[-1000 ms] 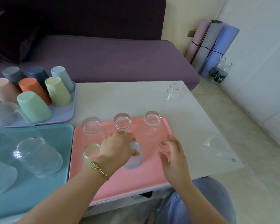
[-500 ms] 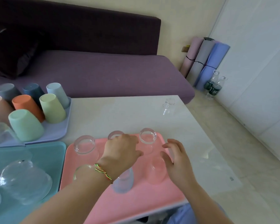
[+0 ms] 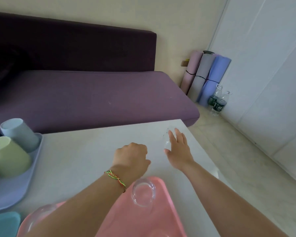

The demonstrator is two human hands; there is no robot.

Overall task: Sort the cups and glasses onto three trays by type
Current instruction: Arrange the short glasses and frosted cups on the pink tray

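the right hand (image 3: 179,152) is reaching out over the far right part of the white worktop (image 3: 85,151), with its fingers (image 3: 172,137) spread wide and straight beside a small clear glass (image 3: 166,141). this glass is standing alone on the worktop, well apart from the trays, and it is blurred, so i cannot tell if the fingers are touching it. the left hand (image 3: 132,155) is hovering over the middle of the worktop, and its fingers are curled in narrow, like a loose fist, holding nothing that is showing. a coloured string bracelet (image 3: 116,179) is sitting on the left wrist. near the bottom, a pink tray (image 3: 143,223) is lying on the worktop, and one clear glass (image 3: 143,192) is standing upside down on its far corner; another clear glass (image 3: 38,218) is showing partly at its left edge, behind the left forearm. at the left, a lavender tray (image 3: 12,190) is carrying upside-down plastic cups, among them a pale green cup (image 3: 9,156) and a light blue cup (image 3: 20,134). a corner of a teal tray (image 3: 3,224) is showing at the bottom left. behind the worktop a purple sofa (image 3: 92,93) is standing.
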